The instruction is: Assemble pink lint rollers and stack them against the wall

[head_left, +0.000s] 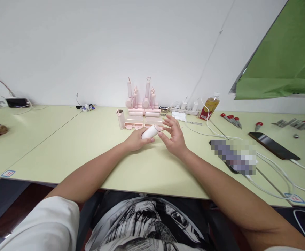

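My left hand rests on the pale green table with its fingers closed round a white cylinder that lies tilted, its far end up to the right. Just right of the cylinder my right hand hovers with fingers spread and nothing in it, its thumb close to the cylinder's tip. Behind both hands stands a set of pink parts: tall candle-like pieces on pink blocks, flat pieces with round wheels, and a small pink cup-shaped piece at the left.
A bottle of yellow liquid and a white power strip stand at the back right. Red-handled tools, metal tools, a dark phone and white cables lie on the right. A cable bundle lies at the back left.
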The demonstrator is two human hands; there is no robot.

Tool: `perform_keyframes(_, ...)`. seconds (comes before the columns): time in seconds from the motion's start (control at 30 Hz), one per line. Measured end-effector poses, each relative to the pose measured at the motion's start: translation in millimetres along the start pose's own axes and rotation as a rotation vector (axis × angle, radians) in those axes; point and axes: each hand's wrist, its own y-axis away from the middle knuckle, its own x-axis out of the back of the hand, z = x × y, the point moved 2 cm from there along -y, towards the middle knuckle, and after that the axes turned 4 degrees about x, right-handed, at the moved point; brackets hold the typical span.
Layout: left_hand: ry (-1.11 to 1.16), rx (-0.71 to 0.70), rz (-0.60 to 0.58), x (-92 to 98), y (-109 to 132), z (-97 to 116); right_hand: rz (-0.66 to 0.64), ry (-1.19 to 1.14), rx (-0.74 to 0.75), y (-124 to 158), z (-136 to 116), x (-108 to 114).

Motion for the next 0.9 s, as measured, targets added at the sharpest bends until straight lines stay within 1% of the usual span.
perform_keyframes(0.1, -0.012, 0.006, 0.021, 1.1, -1.0, -0.7, 0.1, 0.073, 0.043, 1.0, -8.9, 3.1)
perform_keyframes(0.13, -0.012, 0.009, 0.024, 1.2, -1.0, -0.9, 0.103, 0.101, 0.038, 1.6, -11.6, 2.9)
perform_keyframes(0.17, -0.009, 0.01, 0.03, 1.3, -0.7, -0.8, 0.058, 0.121, 0.027, 2.2, -13.9, 1.5)
perform_keyframes(0.2, -0.001, 0.006, 0.033, 1.2, -0.3, -0.5, -0.026, 0.126, 0.012, 2.8, -15.7, -0.8)
perform_keyframes(0.27, 0.017, -0.022, 0.002, 0.0, 1.3, 1.6, -0.232, 0.098, -0.019, 4.4, -17.6, -6.4)
perform_keyframes(0.3, 0.029, -0.037, -0.023, -1.0, 2.1, 3.0, -0.296, 0.07, -0.028, 4.9, -17.6, -8.2)
perform_keyframes(0.33, 0.046, -0.044, -0.046, -2.0, 2.8, 4.5, -0.309, 0.041, -0.033, 4.8, -16.9, -8.7)
perform_keyframes(0.37, 0.067, -0.04, -0.057, -2.8, 3.3, 5.7, -0.273, 0.02, -0.039, 4.0, -15.1, -8.0)
perform_keyframes(0.4, 0.088, -0.022, -0.051, -3.2, 3.5, 6.5, -0.21, 0.015, -0.052, 2.7, -12.2, -6.3)
perform_keyframes(0.43, 0.11, 0.004, -0.027, -3.1, 3.5, 6.8, -0.154, 0.029, -0.08, 1.1, -8.2, -4.2)
perform_keyframes(0.47, 0.131, 0.033, 0.002, -2.7, 3.2, 6.7, -0.119, 0.064, -0.124, -0.6, -3.4, -2.2)
perform_keyframes(0.5, 0.15, 0.056, 0.025, -2.2, 2.8, 6.2, -0.12, 0.128, -0.188, -2.0, 2.2, -0.4)
perform_keyframes(0.53, 0.168, 0.074, 0.042, -1.6, 2.4, 5.4, -0.157, 0.213, -0.257, -3.0, 7.8, 1.0)
perform_keyframes(0.6, 0.208, 0.102, 0.057, -0.2, 1.5, 3.1, -0.298, 0.407, -0.364, -3.6, 17.5, 2.2)
perform_keyframes(0.67, 0.242, 0.119, 0.073, 1.5, 0.6, 0.8, -0.444, 0.566, -0.414, -2.7, 23.7, 1.5)
perform_keyframes(0.7, 0.252, 0.124, 0.086, 2.4, 0.2, -0.2, -0.494, 0.623, -0.429, -2.2, 25.5, 0.6)
perform_keyframes(0.77, 0.265, 0.127, 0.116, 4.0, -0.7, -1.5, -0.549, 0.708, -0.457, -1.8, 27.5, -2.0)
perform_keyframes(0.9, 0.283, 0.116, 0.142, 4.1, -1.6, -1.9, -0.593, 0.802, -0.474, -5.0, 30.8, -8.9)
